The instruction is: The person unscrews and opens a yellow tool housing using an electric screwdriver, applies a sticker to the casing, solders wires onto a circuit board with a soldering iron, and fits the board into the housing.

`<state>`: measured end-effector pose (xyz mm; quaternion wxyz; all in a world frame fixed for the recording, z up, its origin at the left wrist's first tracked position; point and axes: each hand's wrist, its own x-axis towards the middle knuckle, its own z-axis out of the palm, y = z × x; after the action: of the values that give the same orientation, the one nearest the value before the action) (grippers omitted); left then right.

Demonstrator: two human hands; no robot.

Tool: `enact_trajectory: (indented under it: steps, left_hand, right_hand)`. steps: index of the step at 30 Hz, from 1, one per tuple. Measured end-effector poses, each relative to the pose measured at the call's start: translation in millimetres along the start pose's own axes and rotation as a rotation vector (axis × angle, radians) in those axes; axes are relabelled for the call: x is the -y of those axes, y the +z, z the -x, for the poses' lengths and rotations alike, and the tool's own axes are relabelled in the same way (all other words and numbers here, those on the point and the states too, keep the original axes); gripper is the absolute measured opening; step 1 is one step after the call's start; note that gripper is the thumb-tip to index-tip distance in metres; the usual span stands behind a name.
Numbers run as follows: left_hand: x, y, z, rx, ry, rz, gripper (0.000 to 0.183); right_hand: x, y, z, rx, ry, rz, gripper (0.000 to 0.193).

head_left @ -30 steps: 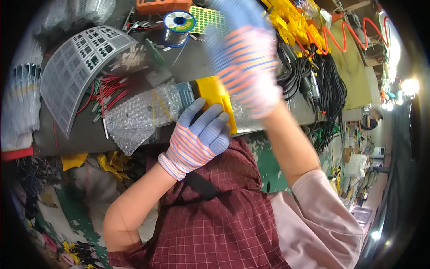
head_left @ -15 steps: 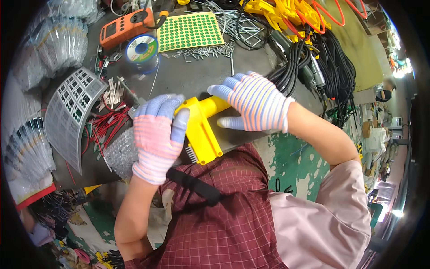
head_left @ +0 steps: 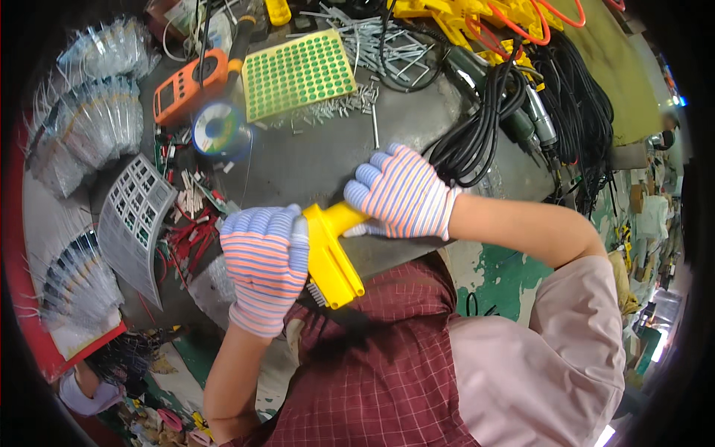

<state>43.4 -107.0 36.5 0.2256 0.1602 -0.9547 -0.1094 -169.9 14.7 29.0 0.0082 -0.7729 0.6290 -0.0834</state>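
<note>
A yellow plastic tool housing (head_left: 331, 261) is held between my two gloved hands at the bench's near edge. It has a tube-like upper arm, a flat body and a row of small metal teeth (head_left: 316, 293) low on its left side. My left hand (head_left: 264, 257), in a striped knit glove, is closed on the left of the housing, its thumb along the side. My right hand (head_left: 402, 195), gloved alike, has its fingers curled round the tube end. The palms hide part of the housing, so its right end does not show.
On the dark bench lie a green-dotted sticker sheet (head_left: 298, 74), loose screws (head_left: 328, 106), a solder spool (head_left: 217, 131), an orange meter (head_left: 190, 86) and red wires (head_left: 192, 242). Black cable coils (head_left: 477, 141) and power screwdrivers (head_left: 538, 115) lie right. Bagged parts (head_left: 97, 127) stand left.
My right fingers have gone from spread to curled round the tube end. My left hand has closed more tightly on the housing. The view has shifted slightly.
</note>
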Motion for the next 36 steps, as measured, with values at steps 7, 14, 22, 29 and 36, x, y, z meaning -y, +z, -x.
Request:
enact_trajectory:
  steps: [7, 14, 22, 29, 36]
  left_hand:
    - [-39.1, 21.3, -35.5, 0.204, 0.021, 0.098, 0.041]
    - [-42.1, 20.7, -39.6, 0.298, 0.031, -0.001, 0.038]
    - [-40.2, 16.2, -37.9, 0.222, -0.018, 0.082, 0.034]
    - [-3.6, 2.5, -53.7, 0.291, -0.297, 0.493, 0.031]
    - [47.2, 52.3, -85.7, 0.102, -0.082, -0.055, 0.018]
  right_hand:
    - [-22.5, -28.1, 16.0, 0.012, 0.096, -0.364, 0.039]
    - [1.4, -21.7, -39.3, -0.513, 0.332, -0.8, 0.022]
    - [-27.2, -33.4, -39.0, 0.014, 0.366, -0.137, 0.031]
    - [-43.7, -20.2, -26.9, 0.174, 0.475, -0.003, 0.018]
    - [-115.3, -45.7, -12.0, 0.174, 0.548, 0.144, 0.013]
